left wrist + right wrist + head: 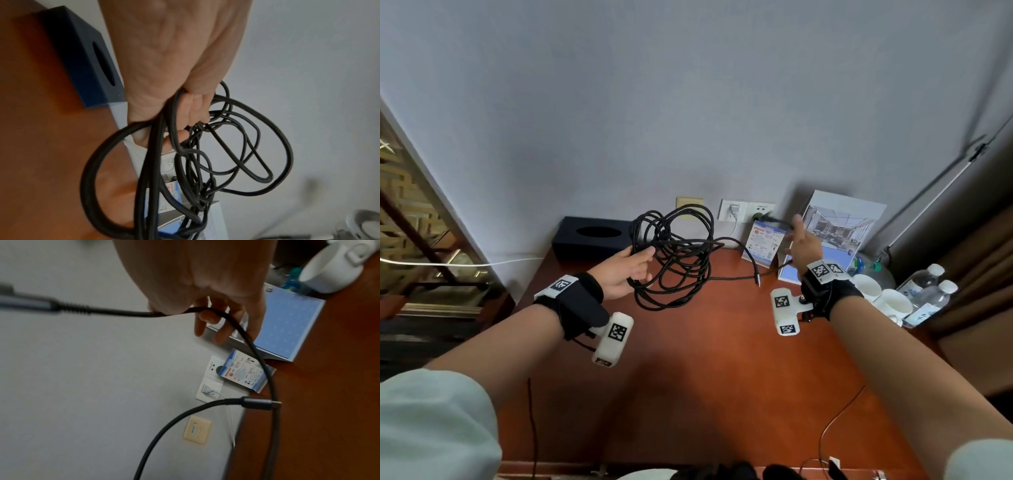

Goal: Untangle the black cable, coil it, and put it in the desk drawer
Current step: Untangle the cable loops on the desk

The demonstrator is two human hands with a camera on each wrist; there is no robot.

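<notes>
Right now my left hand (pixel 625 274) grips the bundled black cable (pixel 674 260) above the tabletop (pixel 722 359), while my right hand (pixel 804 245) pinches one end — I'd feed that end back through the loops slowly, keeping slack so no knot tightens.

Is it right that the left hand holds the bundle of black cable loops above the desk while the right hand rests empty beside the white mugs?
Not quite. The left hand does hold the black cable loops above the desk, but the right hand is not empty: the right wrist view shows its fingers pinching a strand of the cable near one connector, raised in the air.
</notes>
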